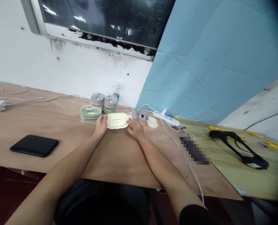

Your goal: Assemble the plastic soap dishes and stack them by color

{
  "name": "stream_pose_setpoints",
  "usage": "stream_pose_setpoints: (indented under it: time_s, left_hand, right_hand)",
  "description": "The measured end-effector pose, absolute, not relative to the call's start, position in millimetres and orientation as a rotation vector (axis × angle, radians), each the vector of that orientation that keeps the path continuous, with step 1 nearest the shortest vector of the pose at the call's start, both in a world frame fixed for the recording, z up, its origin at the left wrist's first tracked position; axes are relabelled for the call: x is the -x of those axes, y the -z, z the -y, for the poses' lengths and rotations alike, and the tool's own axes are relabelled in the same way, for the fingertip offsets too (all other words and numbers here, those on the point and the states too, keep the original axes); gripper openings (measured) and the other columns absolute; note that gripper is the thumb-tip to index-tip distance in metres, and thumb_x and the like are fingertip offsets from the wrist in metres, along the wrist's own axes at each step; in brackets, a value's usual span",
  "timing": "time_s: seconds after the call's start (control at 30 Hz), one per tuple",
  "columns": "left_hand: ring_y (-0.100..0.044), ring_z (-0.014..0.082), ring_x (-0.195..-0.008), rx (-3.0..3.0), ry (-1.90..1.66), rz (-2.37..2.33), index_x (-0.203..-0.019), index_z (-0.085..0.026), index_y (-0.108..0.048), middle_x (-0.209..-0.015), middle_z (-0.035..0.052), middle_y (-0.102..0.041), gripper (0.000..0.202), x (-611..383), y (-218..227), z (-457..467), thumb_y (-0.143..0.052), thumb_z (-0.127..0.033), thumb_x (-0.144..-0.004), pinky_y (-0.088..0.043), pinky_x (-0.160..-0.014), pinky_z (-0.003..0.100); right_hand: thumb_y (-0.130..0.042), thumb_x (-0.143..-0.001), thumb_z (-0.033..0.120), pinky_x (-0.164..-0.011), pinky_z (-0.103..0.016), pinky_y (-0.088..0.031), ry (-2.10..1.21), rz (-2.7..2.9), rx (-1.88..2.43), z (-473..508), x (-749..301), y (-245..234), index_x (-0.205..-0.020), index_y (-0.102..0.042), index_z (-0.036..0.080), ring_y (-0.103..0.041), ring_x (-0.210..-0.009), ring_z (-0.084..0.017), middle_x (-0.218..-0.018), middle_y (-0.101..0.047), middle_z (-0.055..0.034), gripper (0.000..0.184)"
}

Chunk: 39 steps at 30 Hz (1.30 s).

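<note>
Tray [117,121], or maybe a lid, hard to say from here, pale yellow and shallow, held out between this person's two hands over the brown table [122,156]. Left hand [101,125] is pinched on its left edge, right hand [135,128] has the right edge. Can't tell if it's touching the table tbh. Green container [91,111] is just left of it, smaller pale yellow piece [152,122] off to the right, near a white power strip [166,118].

A pale yellow, oblong tray [117,120] with rounded corners is at twelve o'clock. Its length runs nine-to-three.
</note>
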<state>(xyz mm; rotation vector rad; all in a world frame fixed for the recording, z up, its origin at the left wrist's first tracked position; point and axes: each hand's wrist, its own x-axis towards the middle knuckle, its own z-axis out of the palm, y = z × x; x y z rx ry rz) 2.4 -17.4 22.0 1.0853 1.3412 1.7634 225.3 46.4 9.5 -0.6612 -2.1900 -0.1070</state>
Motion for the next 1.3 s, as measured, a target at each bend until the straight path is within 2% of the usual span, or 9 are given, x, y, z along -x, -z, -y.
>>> stream_pose_setpoints:
  time_s: [0.1, 0.2, 0.4, 0.63, 0.77, 0.93, 1.07, 1.3]
  left_hand:
    - [-0.046, 0.0076, -0.036, -1.144, -1.769, -1.290, -0.101, -0.015, -0.056, -0.062, -0.0026, -0.056, 0.049, -3, -23, 20, -0.037, -0.059, -0.089, -0.041, -0.035, 0.021]
    - [-0.046, 0.0074, -0.036, -1.193, -1.758, -1.283, -0.108, -0.017, -0.053, -0.067, -0.0026, -0.058, 0.050, -4, -23, 22, -0.037, -0.061, -0.089, -0.040, -0.037, 0.021]
    - [-0.048, 0.0086, -0.041, -1.313, -1.651, -1.335, -0.107, -0.017, -0.052, -0.069, -0.0020, -0.058, 0.044, -8, -20, 23, -0.045, -0.056, -0.087, -0.040, -0.041, 0.022]
    - [-0.061, 0.0162, -0.068, -1.858, -1.397, -1.541, -0.115, -0.020, -0.056, -0.078, 0.0018, -0.066, 0.039, -10, -25, 39, -0.047, -0.047, -0.088, -0.046, -0.067, 0.028]
    - [-0.062, 0.0179, -0.072, -2.004, -1.289, -1.576, -0.115, -0.020, -0.057, -0.079, 0.0020, -0.067, 0.037, -11, -28, 43, -0.047, -0.044, -0.088, -0.046, -0.069, 0.029]
    - [-0.063, 0.0182, -0.073, -2.023, -1.274, -1.576, -0.115, -0.021, -0.058, -0.082, 0.0024, -0.068, 0.037, -11, -26, 41, -0.047, -0.044, -0.088, -0.046, -0.069, 0.029]
    - [-0.063, 0.0182, -0.074, -2.029, -1.269, -1.574, -0.113, -0.021, -0.059, -0.082, 0.0022, -0.068, 0.035, -11, -26, 41, -0.047, -0.044, -0.089, -0.046, -0.069, 0.029]
    - [-0.062, 0.0180, -0.073, -2.053, -1.237, -1.565, -0.113, -0.020, -0.059, -0.080, 0.0023, -0.067, 0.037, -12, -27, 42, -0.046, -0.045, -0.089, -0.045, -0.069, 0.029]
  right_hand:
    - [-0.047, -0.085, 0.028, -0.089, -0.038, -0.047, 0.076, 2.075, 0.744, -52, -226, -8, -0.101, -0.061, 0.021, -0.057, -0.098, -0.021, -0.103, -0.063, -0.0093, 0.022]
    - [-0.042, -0.088, 0.034, -0.085, -0.038, -0.046, 0.069, 1.730, 1.018, -62, -240, -9, -0.101, -0.056, 0.019, -0.056, -0.091, -0.021, -0.096, -0.059, -0.0095, 0.024]
    - [-0.040, -0.089, 0.039, -0.084, -0.037, -0.045, 0.175, 1.204, 1.334, -84, -310, -13, -0.108, -0.048, 0.014, -0.050, -0.103, -0.025, -0.113, -0.049, -0.0176, 0.033]
    - [-0.044, -0.086, 0.041, -0.077, -0.033, -0.046, 0.181, 0.901, 1.492, -102, -363, 2, -0.101, -0.052, 0.015, -0.058, -0.079, -0.020, -0.091, -0.061, -0.0089, 0.031]
    - [-0.051, -0.080, 0.038, -0.074, -0.033, -0.046, 0.129, 0.953, 1.526, -107, -361, 6, -0.098, -0.058, 0.013, -0.057, -0.075, -0.020, -0.087, -0.062, -0.0080, 0.031]
    - [-0.059, -0.071, 0.026, -0.083, -0.035, -0.044, 0.159, 1.117, 1.555, -107, -355, 7, -0.096, -0.067, 0.013, -0.054, -0.079, -0.020, -0.097, -0.058, -0.0112, 0.029]
    - [-0.054, -0.070, 0.020, -0.090, -0.036, -0.042, 0.108, 1.248, 1.623, -106, -351, 12, -0.101, -0.068, 0.012, -0.054, -0.088, -0.021, -0.104, -0.053, -0.0128, 0.035]
    - [-0.048, -0.071, 0.018, -0.091, -0.039, -0.041, 0.059, 1.447, 1.658, -104, -341, 13, -0.092, -0.071, 0.015, -0.053, -0.088, -0.022, -0.093, -0.057, -0.0097, 0.031]
